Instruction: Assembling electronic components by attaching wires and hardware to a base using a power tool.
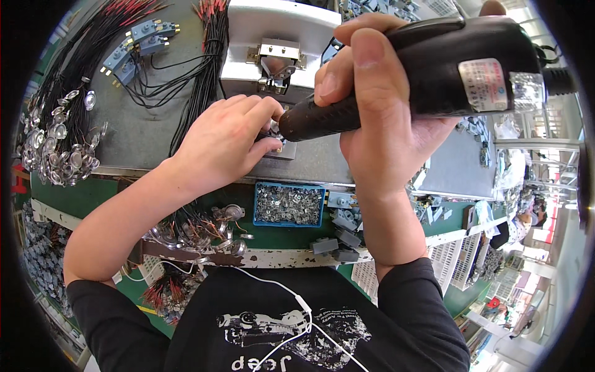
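My right hand [387, 111] is wrapped round a thick black electric screwdriver [434, 56], which lies almost level with its narrow end pointing left. That end meets the fingertips of my left hand [223, 133], closed in a pinch over a small metal block [285, 150] on the grey worktop. What the left fingers grip is mostly hidden by the fingers and the screwdriver's nose; small shiny metal bits show between them. Just behind stands a white machine [245, 77] with a metal clamp-like head [279, 59].
Black wires with red tips [214, 37] and grey-blue switch blocks [145, 37] lie at the back left, round metal discs on wires [59, 142] at the far left. A blue tray [289, 224] of small metal pieces sits below my hands, beside grey blocks [344, 235].
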`<move>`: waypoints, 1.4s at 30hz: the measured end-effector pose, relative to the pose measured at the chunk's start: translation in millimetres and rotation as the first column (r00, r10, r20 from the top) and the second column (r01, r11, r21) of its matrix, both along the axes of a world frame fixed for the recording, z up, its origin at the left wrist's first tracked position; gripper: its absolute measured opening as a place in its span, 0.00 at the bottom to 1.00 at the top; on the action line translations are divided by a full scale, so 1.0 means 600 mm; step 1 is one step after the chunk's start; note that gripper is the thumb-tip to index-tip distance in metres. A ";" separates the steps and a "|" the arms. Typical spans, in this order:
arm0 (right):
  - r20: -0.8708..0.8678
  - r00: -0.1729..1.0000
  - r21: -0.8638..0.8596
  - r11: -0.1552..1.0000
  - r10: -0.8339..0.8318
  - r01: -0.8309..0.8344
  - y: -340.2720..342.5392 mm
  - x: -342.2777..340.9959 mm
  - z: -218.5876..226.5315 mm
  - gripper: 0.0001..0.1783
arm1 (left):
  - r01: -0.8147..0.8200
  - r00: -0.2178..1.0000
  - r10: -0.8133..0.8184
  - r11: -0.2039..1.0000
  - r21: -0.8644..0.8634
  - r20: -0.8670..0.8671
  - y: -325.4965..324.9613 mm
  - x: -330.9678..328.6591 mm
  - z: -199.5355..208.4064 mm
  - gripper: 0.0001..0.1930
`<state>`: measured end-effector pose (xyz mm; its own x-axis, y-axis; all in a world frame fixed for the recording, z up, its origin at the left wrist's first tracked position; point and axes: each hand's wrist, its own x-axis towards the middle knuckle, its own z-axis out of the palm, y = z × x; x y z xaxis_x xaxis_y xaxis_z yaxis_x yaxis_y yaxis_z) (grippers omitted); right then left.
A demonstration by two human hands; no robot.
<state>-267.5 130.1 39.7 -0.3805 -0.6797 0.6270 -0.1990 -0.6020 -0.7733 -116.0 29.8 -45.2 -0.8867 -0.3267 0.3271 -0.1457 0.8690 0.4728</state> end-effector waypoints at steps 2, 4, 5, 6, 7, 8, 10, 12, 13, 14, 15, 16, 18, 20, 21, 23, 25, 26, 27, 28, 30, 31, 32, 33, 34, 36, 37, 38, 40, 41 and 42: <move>-0.002 1.000 -0.007 1.000 0.016 -0.016 0.002 -0.002 -0.003 0.41 | -0.007 1.000 0.007 1.000 -0.003 0.004 0.000 0.001 0.000 0.18; -0.006 1.000 -0.015 0.999 0.029 -0.029 0.005 -0.003 -0.004 0.42 | 0.001 1.000 -0.001 1.000 -0.004 0.008 0.001 0.001 0.000 0.18; -0.009 0.999 -0.018 0.999 0.033 -0.033 -0.007 -0.006 -0.007 0.43 | 0.001 1.000 -0.001 1.000 -0.004 0.006 0.001 0.000 0.000 0.18; -0.012 0.999 -0.021 0.999 0.037 -0.037 -0.002 -0.007 -0.007 0.43 | 0.000 1.000 0.000 1.000 -0.001 -0.001 0.002 -0.001 -0.002 0.18; -0.014 0.999 -0.025 0.999 0.042 -0.042 -0.001 -0.008 -0.008 0.44 | -0.001 1.000 0.001 1.000 0.002 -0.006 0.002 -0.001 -0.002 0.17; -0.014 0.999 -0.024 0.999 0.042 -0.042 -0.003 -0.007 -0.009 0.44 | -0.002 1.000 0.002 1.000 0.002 -0.006 0.003 -0.001 -0.001 0.17; 0.084 0.996 -0.053 0.999 -0.002 0.006 -0.011 -0.004 -0.016 0.49 | -0.015 0.998 0.014 1.000 0.017 0.065 0.005 0.000 0.006 0.17; 0.030 0.999 0.018 1.000 -0.013 0.013 -0.031 -0.011 -0.017 0.38 | 0.005 0.981 -0.017 0.998 0.065 0.191 -0.011 -0.002 0.010 0.18; -0.028 0.999 0.089 0.996 -0.020 0.022 -0.042 -0.015 -0.014 0.27 | 0.020 0.949 -0.055 0.993 0.114 0.310 -0.020 -0.004 0.015 0.18; -0.089 0.996 0.154 0.987 -0.025 0.038 -0.046 -0.014 -0.006 0.17 | 0.024 0.918 -0.081 0.989 0.148 0.388 -0.026 -0.011 0.032 0.20; 0.155 0.986 0.069 0.995 0.063 -0.074 -0.052 0.005 0.004 0.12 | 0.016 0.912 -0.068 0.991 0.131 0.405 -0.026 -0.011 0.036 0.19; 0.381 0.909 -0.045 0.985 0.168 -0.164 -0.060 0.023 0.011 0.08 | 0.005 0.905 -0.052 0.994 0.112 0.422 -0.028 -0.010 0.037 0.19; 0.283 0.944 0.051 0.981 0.166 -0.188 -0.049 0.011 0.009 0.15 | -0.010 0.945 -0.023 0.995 0.099 0.326 -0.011 -0.001 0.024 0.19; 0.075 0.980 0.235 0.952 0.185 -0.198 -0.031 -0.017 0.010 0.27 | -0.032 0.975 0.012 0.996 0.086 0.224 -0.003 0.003 0.013 0.19; -0.028 0.977 0.324 0.927 0.210 -0.190 -0.025 -0.028 0.009 0.33 | -0.028 0.980 0.015 0.997 0.067 0.197 -0.002 0.004 0.008 0.18; -0.127 0.960 0.415 0.892 0.248 -0.176 -0.025 -0.030 0.006 0.40 | -0.013 0.988 0.005 0.999 0.046 0.155 0.000 0.005 0.000 0.18; -0.172 0.957 0.379 0.912 0.235 -0.155 -0.033 -0.027 0.004 0.39 | -0.023 0.989 0.016 0.999 0.048 0.147 0.002 0.004 -0.004 0.18; -0.195 0.954 0.359 0.922 0.227 -0.146 -0.035 -0.025 0.003 0.38 | -0.026 0.990 0.019 0.999 0.043 0.139 0.002 0.003 -0.005 0.18; -0.217 0.951 0.338 0.931 0.219 -0.137 -0.042 -0.026 0.003 0.38 | -0.025 0.993 0.018 0.998 0.062 0.114 0.002 0.002 -0.011 0.19; -0.241 0.948 0.316 0.940 0.207 -0.125 -0.042 -0.027 0.004 0.37 | -0.030 0.994 0.023 0.997 0.066 0.111 0.002 0.001 -0.014 0.19; -0.288 0.941 0.270 0.958 0.180 -0.100 -0.045 -0.025 0.005 0.36 | -0.008 1.000 0.007 0.999 0.033 0.025 0.001 0.000 -0.019 0.19; -0.307 0.937 0.249 0.964 0.166 -0.089 -0.044 -0.018 0.003 0.36 | -0.012 1.000 0.011 0.999 0.038 0.025 0.001 0.002 -0.020 0.19; -0.327 0.933 0.226 0.971 0.152 -0.079 -0.044 -0.018 0.001 0.35 | -0.012 1.000 0.011 0.999 0.034 0.023 0.001 0.004 -0.021 0.19; -0.346 0.928 0.201 0.977 0.137 -0.069 -0.045 -0.017 0.001 0.35 | -0.012 1.000 0.011 0.999 0.029 0.021 0.002 0.005 -0.020 0.19; -0.362 0.924 0.179 0.982 0.119 -0.057 -0.047 -0.015 -0.004 0.34 | -0.014 1.000 0.013 0.999 0.035 0.023 0.002 0.006 -0.023 0.19; -0.394 0.915 0.130 0.991 0.083 -0.034 -0.046 -0.010 -0.010 0.33 | -0.028 0.999 0.027 0.999 0.036 0.031 0.003 0.007 -0.027 0.20; -0.410 0.910 0.104 0.994 0.067 -0.026 -0.046 -0.010 -0.011 0.33 | -0.034 0.999 0.033 0.999 0.039 0.031 0.004 0.007 -0.027 0.20; -0.425 0.904 0.077 0.997 0.050 -0.019 -0.040 -0.006 -0.010 0.33 | -0.028 0.999 0.027 0.999 0.042 0.039 0.005 0.007 -0.026 0.20; -0.456 0.890 0.017 1.000 0.008 0.000 -0.044 -0.001 -0.012 0.32 | -0.023 0.999 0.021 0.999 0.042 0.045 0.004 0.008 -0.025 0.20; -0.471 0.882 -0.014 1.000 -0.017 0.012 -0.043 0.000 -0.012 0.31 | -0.008 0.999 0.006 0.999 0.049 0.043 0.004 0.007 -0.023 0.20; -0.484 0.874 -0.046 0.999 -0.044 0.025 -0.044 0.002 -0.013 0.31 | 0.008 0.999 -0.010 0.998 0.056 0.043 0.004 0.006 -0.023 0.20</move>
